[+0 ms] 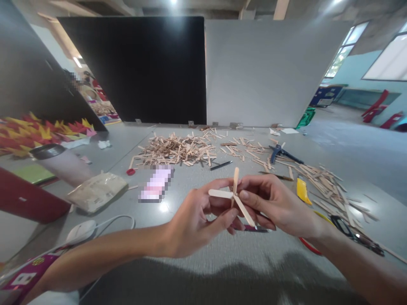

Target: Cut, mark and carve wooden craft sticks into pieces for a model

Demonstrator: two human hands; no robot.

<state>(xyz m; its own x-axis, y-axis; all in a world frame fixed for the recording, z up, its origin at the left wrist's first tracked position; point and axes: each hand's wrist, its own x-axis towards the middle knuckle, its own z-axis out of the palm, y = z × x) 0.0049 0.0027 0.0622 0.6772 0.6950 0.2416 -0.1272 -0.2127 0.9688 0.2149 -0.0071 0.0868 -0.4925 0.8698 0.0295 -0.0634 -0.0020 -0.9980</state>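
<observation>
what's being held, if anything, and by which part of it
A three-bladed wooden piece; the right hand has its grip near the centre. The left hand is close around it, contact unclear.

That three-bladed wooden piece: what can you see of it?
The three-bladed piece looks like pale wood: three flat, round-ended sticks meet centrally, pointing up, left and lower right. A short part shows beneath. It is held above the grey table; the right hand has its thumb near the centre; how the left hand touches it is unclear.
</observation>
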